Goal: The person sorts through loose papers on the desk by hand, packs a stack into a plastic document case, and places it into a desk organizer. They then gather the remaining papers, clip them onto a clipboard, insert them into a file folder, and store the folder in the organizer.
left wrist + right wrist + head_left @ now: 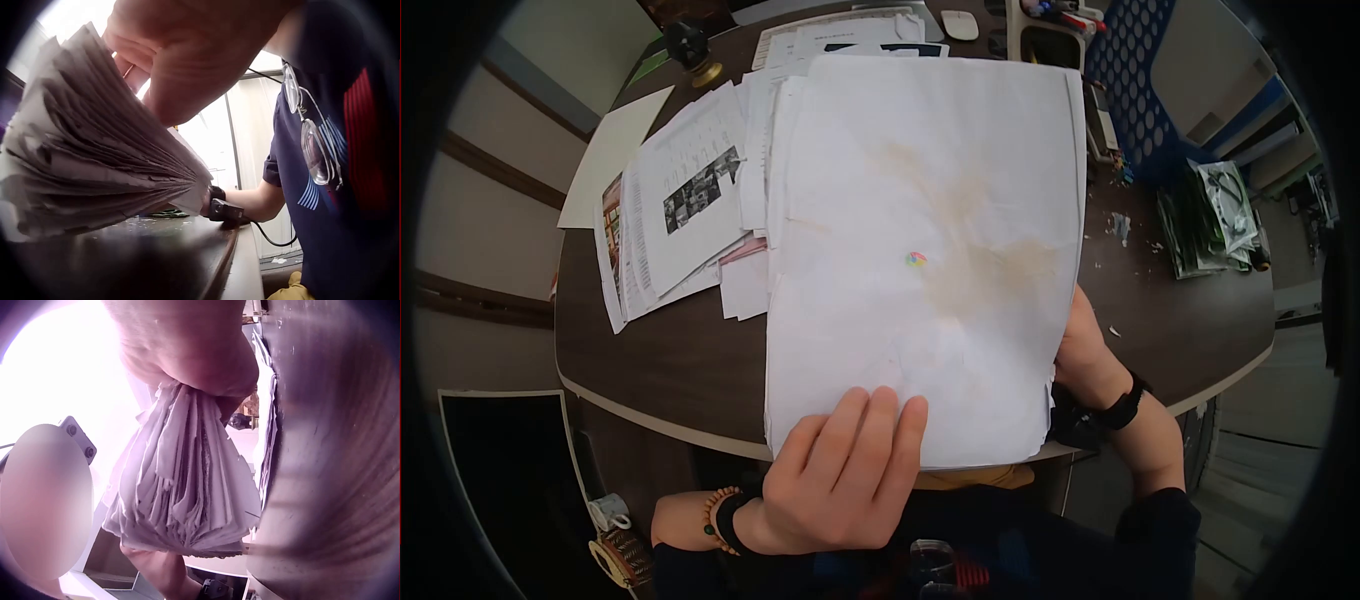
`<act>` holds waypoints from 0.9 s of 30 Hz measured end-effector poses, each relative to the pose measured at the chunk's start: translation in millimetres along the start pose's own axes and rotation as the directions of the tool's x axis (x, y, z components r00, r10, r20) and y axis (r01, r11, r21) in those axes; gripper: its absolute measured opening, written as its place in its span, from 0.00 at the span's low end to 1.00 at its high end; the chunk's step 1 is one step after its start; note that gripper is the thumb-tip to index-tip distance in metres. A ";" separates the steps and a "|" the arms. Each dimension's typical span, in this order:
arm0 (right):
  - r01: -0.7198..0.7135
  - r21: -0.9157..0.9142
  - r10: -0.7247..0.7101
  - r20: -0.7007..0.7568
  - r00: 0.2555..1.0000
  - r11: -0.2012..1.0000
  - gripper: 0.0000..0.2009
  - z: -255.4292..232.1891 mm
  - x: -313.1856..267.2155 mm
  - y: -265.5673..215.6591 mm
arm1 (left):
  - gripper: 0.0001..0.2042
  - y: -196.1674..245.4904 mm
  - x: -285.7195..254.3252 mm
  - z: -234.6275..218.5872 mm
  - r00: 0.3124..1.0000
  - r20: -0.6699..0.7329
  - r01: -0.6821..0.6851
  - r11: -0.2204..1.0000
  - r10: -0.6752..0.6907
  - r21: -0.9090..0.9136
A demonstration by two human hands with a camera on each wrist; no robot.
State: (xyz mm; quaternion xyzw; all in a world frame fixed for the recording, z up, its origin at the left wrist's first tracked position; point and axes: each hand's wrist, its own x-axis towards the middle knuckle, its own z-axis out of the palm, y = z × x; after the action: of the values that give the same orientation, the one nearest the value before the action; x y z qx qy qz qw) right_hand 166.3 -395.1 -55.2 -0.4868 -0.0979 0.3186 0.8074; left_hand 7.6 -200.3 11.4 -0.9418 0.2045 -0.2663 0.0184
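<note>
A thick stack of white sheets [850,200], stained brown, is held up over the table's near edge. My right hand [1088,345] grips its right edge, the fingers hidden beneath. The left hand [845,470] lies on the near part of the top sheet with its fingers extended. In the left wrist view the stack's layered edges [81,156] fan out below the left hand [187,56]. The right wrist view has the edges [181,475] pinched together under the right hand [187,344] and spread apart farther down.
Printed papers [685,200] lie on the dark table [660,360] at the left. A mouse [960,25] and a pen holder [1050,40] stand at the back. Plastic packets [1215,215] are at the right, near paper scraps [1120,228]. A cup [609,512] is low at the left.
</note>
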 end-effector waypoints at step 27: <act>0.344 -0.368 -0.287 0.200 0.937 0.864 0.14 -15.7 -22.3 7.5 | 0.23 23.1 -18.3 -0.5 0.978 0.185 0.118 0.986 -0.096 -0.114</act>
State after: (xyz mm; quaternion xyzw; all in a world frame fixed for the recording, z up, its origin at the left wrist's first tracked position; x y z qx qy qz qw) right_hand 153.2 -417.7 -66.1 -0.5945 -0.2945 0.1883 0.7242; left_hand -15.5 -214.2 -0.5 -0.9709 0.1671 -0.1678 -0.0362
